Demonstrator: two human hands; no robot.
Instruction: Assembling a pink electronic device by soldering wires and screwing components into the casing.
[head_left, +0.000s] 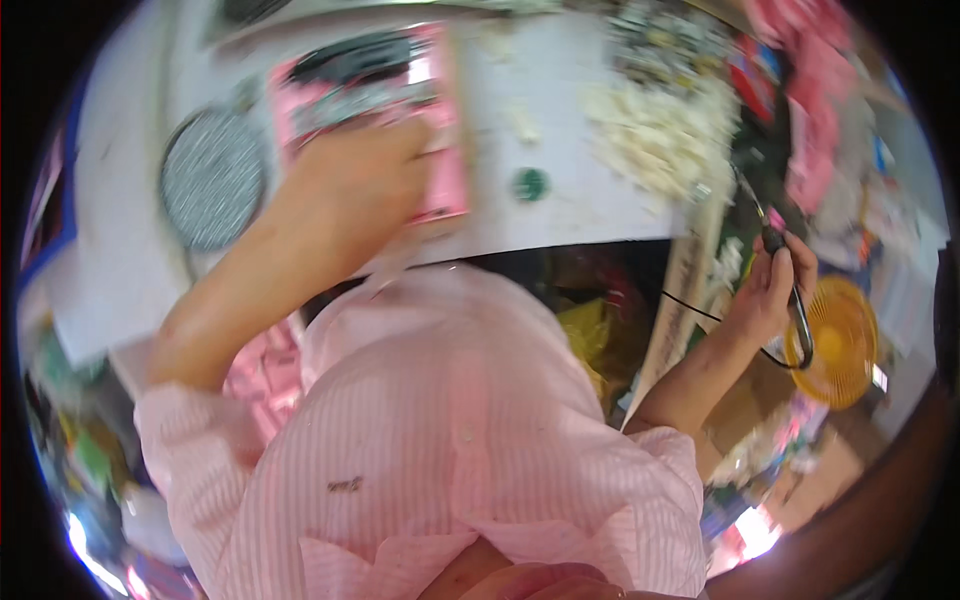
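Right hand (780, 278), at right, pinches a corded tool (772, 238) by its dark handle; left hand (360, 185), blurred, finger closure indeterminable, overlies the pink panel (453, 188), far left.

The left arm (240, 285) stretches forward, hand (365, 185) blurred; the right arm (695, 380) angles outward, fingers (803, 262) curled.

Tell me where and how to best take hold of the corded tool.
Probably best by its dark handle, coming from the near side, as the right hand does: the slim metal shaft points forward, and the cord loops out at the handle's near end.
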